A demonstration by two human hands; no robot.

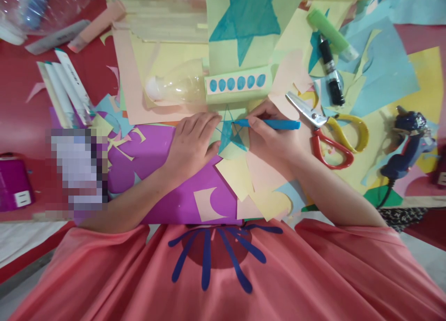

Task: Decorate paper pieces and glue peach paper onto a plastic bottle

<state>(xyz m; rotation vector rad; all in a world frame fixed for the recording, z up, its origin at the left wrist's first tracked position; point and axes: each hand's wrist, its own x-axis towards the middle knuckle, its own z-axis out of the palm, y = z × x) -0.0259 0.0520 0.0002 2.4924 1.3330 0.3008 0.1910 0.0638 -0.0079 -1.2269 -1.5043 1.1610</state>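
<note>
A small light green paper (223, 149) lies in front of me with a star (227, 133) drawn on it, partly coloured teal. My left hand (195, 140) rests flat on the paper's left edge, fingers together but stretched out, holding nothing. In my right hand (273, 130) is a blue marker (282, 124), gripped between thumb and fingers, its tip at the star's upper right part. Just above the hands sits a green paper strip with blue ovals (237, 82), and beyond it a sheet with a large teal star (245, 19).
Scissors (318, 119) with red and yellow handles lie right of my right hand. Farther right is a dark blue corded tool (404, 149). A clear bottle (177, 85) lies at upper left, with several white markers (66, 88) beyond. Paper scraps cover purple paper (160, 172).
</note>
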